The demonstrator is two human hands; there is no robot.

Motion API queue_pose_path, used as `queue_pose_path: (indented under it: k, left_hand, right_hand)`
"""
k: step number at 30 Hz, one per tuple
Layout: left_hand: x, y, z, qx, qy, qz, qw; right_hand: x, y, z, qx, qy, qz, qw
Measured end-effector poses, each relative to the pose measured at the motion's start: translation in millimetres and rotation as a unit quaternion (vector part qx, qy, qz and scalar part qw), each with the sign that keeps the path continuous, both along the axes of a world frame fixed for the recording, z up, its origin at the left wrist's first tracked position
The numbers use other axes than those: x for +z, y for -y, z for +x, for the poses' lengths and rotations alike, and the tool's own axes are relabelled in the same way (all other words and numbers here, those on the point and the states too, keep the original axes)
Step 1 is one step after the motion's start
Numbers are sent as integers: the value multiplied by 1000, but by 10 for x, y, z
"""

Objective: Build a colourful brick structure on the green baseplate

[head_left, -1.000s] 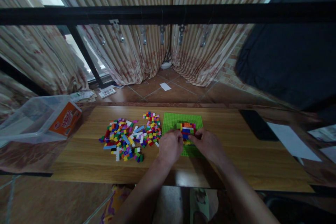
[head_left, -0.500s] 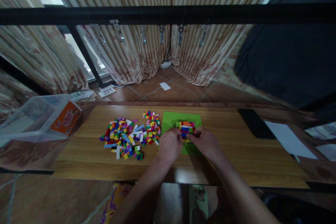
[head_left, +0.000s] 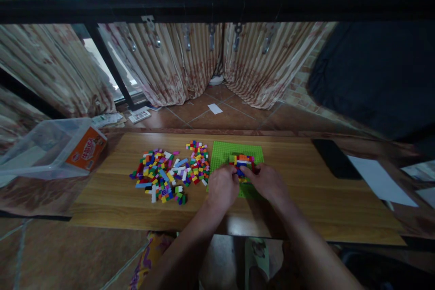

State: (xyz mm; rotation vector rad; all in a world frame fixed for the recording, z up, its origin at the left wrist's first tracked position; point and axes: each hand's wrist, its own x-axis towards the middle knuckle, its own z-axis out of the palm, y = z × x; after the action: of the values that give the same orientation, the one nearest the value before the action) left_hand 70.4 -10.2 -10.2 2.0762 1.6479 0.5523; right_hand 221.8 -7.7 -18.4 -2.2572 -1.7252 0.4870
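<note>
A small block build of colored toy bricks stands on a green studded baseplate. Against its left side rests my left hand, fingers curled in and closed on the build. My right hand grips the build from the right, its thumb laid across the front bricks. The lower front of the build is partly covered by my fingers, and any single brick between them is too small to make out. Left of the baseplate lies a spread heap of loose toy bricks in many colors.
A wooden board table carries everything. At its left stands a clear plastic bin with an orange label. Toward the right end lie a black phone-like slab and a white paper sheet. A black rail crosses beyond.
My right thumb has shifted left over the front of the build. The camera view has tilted slightly; the loose heap looks the same.
</note>
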Motion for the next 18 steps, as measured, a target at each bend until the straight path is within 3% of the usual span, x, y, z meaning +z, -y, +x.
queue_pose_path:
  k: [13, 18]
  left_hand:
    - [-59, 147, 13, 4, 33, -17, 999]
    - [17, 102, -98, -7, 41, -18, 999]
  right_hand:
    - [-110, 24, -25, 13, 63, -14, 998]
    - [-105, 4, 52, 33, 63, -21, 997]
